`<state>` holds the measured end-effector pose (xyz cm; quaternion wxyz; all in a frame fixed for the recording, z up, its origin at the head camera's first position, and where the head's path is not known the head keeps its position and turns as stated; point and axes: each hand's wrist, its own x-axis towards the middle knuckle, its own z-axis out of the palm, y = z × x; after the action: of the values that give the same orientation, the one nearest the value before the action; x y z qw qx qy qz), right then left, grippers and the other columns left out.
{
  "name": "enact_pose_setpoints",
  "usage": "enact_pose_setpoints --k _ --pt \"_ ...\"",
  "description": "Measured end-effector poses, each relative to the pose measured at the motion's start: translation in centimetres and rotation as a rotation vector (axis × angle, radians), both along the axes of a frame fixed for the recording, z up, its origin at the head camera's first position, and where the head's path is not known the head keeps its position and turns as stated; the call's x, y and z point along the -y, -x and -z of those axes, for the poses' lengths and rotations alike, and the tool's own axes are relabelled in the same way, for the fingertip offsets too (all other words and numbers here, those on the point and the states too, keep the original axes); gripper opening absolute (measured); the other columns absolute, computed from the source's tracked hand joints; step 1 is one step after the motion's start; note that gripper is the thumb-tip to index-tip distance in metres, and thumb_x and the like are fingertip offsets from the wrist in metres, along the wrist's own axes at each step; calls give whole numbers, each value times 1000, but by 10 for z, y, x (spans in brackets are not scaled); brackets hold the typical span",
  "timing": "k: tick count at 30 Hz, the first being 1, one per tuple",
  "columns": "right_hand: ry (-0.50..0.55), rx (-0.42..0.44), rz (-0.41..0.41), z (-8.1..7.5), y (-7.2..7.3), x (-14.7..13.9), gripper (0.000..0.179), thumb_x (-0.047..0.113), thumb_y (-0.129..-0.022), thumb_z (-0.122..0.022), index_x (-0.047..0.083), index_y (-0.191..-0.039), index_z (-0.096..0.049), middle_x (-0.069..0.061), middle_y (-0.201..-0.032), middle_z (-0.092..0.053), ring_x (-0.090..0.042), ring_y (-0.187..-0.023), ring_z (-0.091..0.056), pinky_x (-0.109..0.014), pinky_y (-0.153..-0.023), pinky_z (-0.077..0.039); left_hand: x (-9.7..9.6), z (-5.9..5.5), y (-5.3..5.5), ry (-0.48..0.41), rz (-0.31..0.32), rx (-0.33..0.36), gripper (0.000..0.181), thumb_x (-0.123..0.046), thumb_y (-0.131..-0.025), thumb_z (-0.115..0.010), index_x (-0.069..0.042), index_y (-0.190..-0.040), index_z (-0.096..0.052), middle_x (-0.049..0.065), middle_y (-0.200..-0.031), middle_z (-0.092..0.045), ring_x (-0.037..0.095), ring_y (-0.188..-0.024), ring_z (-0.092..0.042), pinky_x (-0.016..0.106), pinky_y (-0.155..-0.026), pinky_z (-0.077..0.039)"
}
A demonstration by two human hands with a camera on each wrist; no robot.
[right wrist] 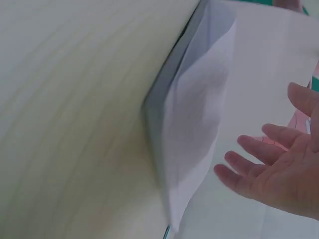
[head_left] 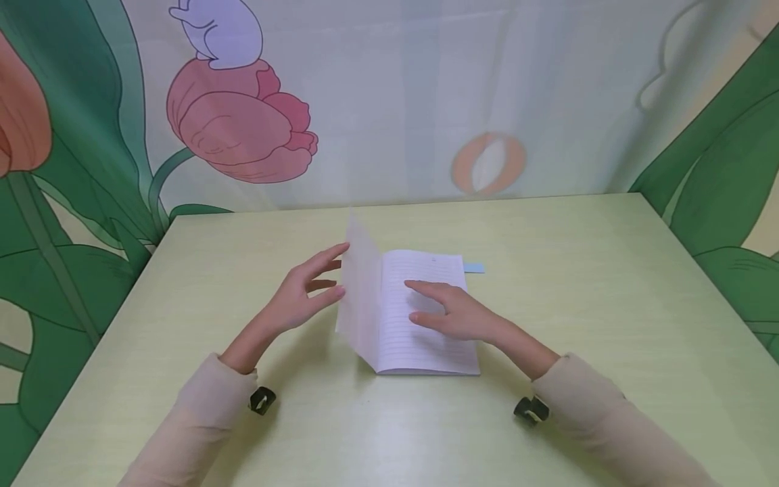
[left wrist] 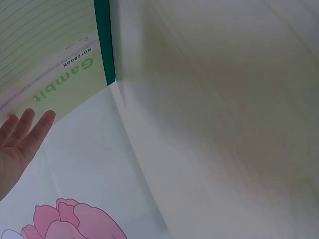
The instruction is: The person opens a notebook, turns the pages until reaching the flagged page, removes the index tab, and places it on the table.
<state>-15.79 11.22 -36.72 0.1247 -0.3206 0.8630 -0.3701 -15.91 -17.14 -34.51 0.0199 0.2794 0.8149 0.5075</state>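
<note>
A notebook lies open on the table, its lined page (head_left: 395, 348) facing up on the right. The pale front cover (head_left: 360, 297) stands raised at the left of the spine. My left hand (head_left: 304, 289) is at the cover's outer side, fingers extended with fingertips right at its edge. Green "Gambit" lettering (left wrist: 64, 82) and a dark green spine strip (left wrist: 103, 42) show on the cover's outside in the left wrist view. Over the lined page hovers my right hand (head_left: 456, 312), fingers spread and nothing held. In the right wrist view a white page (right wrist: 199, 119) bows upward beside that hand.
A light blue tab (head_left: 475, 268) sticks out past the notebook's upper right edge. The pale wooden table (head_left: 578, 270) extends around the notebook. Behind it hangs a curtain (head_left: 377, 101) printed with flowers and leaves. Each wrist carries a small black device (head_left: 532, 410).
</note>
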Motion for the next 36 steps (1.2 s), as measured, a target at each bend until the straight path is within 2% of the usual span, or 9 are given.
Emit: enact_pose_setpoints --k 3,9,14,19,27,36 --pt "-103 -28 19 5 4 -15 65 34 -87 -60 -1 -137 -37 -20 -139 -36 -37 -129 -27 -48 -103 -22 6 2 -2 -25 7 15 61 -8 -87 -60 -11 -142 -33 8 -143 -33 28 -123 -39 45 -91 -40" --pt "-264 22 57 11 13 -39 76 38 -84 -62 0 -141 -29 -21 -144 -25 -40 -133 -14 -51 -105 -14 13 6 -5 -46 1 33 62 -10 -87 -60 -9 -142 -31 10 -143 -32 30 -124 -38 49 -92 -38" --pt "-306 44 75 10 14 -48 80 40 -82 -64 1 -142 -27 -21 -146 -21 -42 -133 -10 -59 -101 -14 17 6 -9 -47 4 42 63 -10 -87 -61 -8 -142 -31 12 -142 -33 32 -123 -38 51 -92 -37" --pt "-353 34 34 11 14 -50 85 43 -81 -64 0 -142 -24 -21 -147 -19 -43 -133 -7 -66 -96 -13 23 7 -12 -39 8 45 65 -6 -85 -62 -8 -142 -31 13 -141 -34 32 -122 -39 53 -91 -37" --pt "-448 13 -25 18 13 -45 88 48 -80 -62 2 -144 -22 -19 -147 -18 -43 -133 -5 -66 -96 -11 37 9 -12 -7 21 75 67 -5 -84 -62 -8 -142 -30 13 -142 -33 32 -122 -40 52 -91 -37" --pt "-442 23 -50 16 11 -35 87 48 -82 -60 4 -145 -19 -19 -148 -16 -41 -134 -3 -66 -96 -9 54 12 -12 57 7 126 69 -7 -82 -65 -6 -142 -29 16 -142 -32 36 -122 -39 54 -91 -36"
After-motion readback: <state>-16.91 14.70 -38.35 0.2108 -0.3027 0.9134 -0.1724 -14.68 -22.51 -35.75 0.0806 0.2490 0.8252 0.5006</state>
